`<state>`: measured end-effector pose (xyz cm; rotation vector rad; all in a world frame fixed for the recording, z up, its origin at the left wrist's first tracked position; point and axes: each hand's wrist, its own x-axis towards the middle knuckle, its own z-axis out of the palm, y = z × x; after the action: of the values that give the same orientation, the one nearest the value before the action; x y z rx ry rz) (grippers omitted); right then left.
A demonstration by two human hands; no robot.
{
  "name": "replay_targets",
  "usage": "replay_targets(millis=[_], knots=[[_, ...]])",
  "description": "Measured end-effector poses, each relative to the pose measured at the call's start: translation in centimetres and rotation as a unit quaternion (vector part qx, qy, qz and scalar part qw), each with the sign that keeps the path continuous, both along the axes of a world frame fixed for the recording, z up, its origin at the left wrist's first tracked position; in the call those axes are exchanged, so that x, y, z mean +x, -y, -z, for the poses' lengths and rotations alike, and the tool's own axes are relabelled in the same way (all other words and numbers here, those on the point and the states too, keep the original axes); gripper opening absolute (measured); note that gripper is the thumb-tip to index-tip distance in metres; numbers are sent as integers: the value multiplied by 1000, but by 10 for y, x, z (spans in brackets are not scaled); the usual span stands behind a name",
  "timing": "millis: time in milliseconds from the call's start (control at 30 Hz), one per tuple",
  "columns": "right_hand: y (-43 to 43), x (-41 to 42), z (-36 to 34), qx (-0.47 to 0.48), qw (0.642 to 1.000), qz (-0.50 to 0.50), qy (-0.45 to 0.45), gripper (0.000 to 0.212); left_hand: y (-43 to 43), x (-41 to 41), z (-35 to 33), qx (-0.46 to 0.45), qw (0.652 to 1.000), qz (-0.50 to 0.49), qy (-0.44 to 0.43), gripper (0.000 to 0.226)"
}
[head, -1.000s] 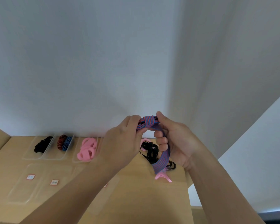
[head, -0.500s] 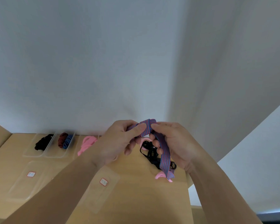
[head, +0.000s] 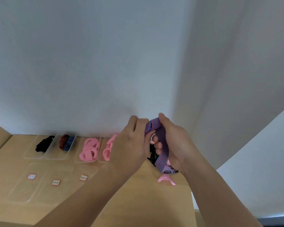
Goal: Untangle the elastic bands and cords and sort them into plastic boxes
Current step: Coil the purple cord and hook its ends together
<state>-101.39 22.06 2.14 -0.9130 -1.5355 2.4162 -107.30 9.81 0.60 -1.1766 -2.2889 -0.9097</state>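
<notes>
Hands [head: 129, 145] [head: 175, 143] round folded blue-red striped band [head: 162, 158]

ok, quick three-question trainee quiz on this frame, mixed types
1. True or false: the striped band lies in a box.
2. The leftmost box holds: A yellow bands, B black cord, C nothing.
3. Which hands grip the striped band?

Key: 1 false, it is held up above the table. 2 B. 3 both, left hand and right hand.
</notes>
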Motion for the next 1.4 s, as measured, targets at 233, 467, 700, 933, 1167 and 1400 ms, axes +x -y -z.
replay_targets(millis=[233, 467, 700, 933, 1167, 1400], knots=[[6, 1, 9, 40, 999, 2, -24, 42, 4, 0, 3, -16, 995, 62, 75, 34], [-2, 3, 12, 111, 989, -31, -96, 38, 15, -14, -17, 73, 733, 112, 666, 43], [2, 1, 9, 56, 994, -20, -96, 47, 3, -3, -12, 83, 894, 61, 436, 19], [5, 4, 5, -107, 994, -26, -29, 50, 3, -2, 3, -78, 994, 20, 73, 20], [1, 6, 3, -113, 992, -25, -50, 36, 9, -15, 8, -47, 983, 102, 148, 38], [4, 6, 8, -56, 993, -36, -100, 45, 11, -18, -14, 139, 718, 94, 675, 47]])
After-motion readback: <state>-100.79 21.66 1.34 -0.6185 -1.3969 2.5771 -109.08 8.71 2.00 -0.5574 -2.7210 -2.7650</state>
